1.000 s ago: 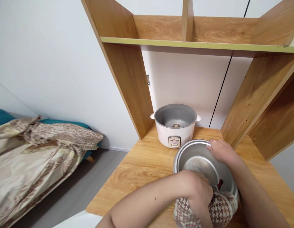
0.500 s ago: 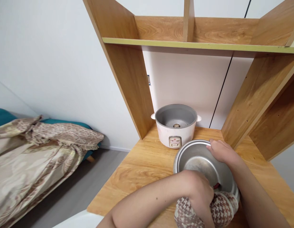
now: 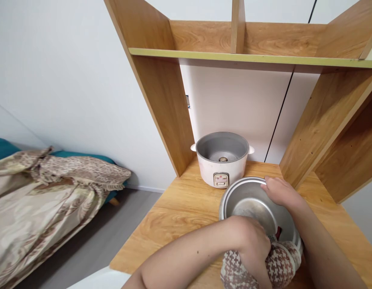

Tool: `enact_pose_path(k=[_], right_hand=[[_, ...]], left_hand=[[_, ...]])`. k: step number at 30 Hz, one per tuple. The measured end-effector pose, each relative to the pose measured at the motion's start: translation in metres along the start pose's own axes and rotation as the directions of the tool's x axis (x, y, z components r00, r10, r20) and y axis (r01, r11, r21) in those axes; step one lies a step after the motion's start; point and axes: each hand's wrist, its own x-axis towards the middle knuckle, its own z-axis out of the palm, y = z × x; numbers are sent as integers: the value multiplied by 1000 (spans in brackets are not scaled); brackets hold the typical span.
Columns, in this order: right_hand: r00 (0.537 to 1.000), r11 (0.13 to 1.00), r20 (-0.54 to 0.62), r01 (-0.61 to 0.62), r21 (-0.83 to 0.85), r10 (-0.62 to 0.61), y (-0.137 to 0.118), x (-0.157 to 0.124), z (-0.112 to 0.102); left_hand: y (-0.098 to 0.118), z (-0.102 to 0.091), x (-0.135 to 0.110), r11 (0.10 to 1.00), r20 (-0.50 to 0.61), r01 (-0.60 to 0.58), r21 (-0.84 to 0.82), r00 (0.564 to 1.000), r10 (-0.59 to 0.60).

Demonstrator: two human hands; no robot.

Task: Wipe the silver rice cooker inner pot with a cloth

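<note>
A round metal inner pot (image 3: 255, 206) sits tilted on the wooden desktop, its opening facing me. My right hand (image 3: 277, 190) grips its far right rim, fingers closed over the edge. Bent at the wrist, my left hand (image 3: 254, 245) is closed on a brown-and-white houndstooth cloth (image 3: 282, 263), which is bunched over the pot's near rim and partly inside it. Some left fingers are hidden behind the hand and cloth. A small dark red bit (image 3: 278, 233) shows beside the cloth inside the pot. Just behind stands a white rice cooker body (image 3: 223, 170), lidless, with a grey interior.
Wooden side panels (image 3: 161, 104) and a shelf (image 3: 249, 58) frame the desktop (image 3: 161, 224). On the left is a teal sofa or bed (image 3: 83, 153) draped with a patterned cover (image 3: 53, 216). A white object (image 3: 101, 279) lies below the desk's front left corner.
The dark red bit inside the pot has shifted slightly up and to the right, beside the cloth. Both hands and the pot stay nearly in place.
</note>
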Motion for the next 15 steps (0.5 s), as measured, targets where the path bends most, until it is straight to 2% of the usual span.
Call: enact_pose_path(k=[9, 15], right_hand=[[1000, 1000, -1, 16, 15, -16, -1, -1, -2], [1000, 1000, 2, 18, 19, -18, 1, -1, 0]], left_hand=[[-2, -2, 0, 999, 29, 6, -43, 1000, -5], [-2, 3, 3, 994, -24, 63, -91, 998, -65]])
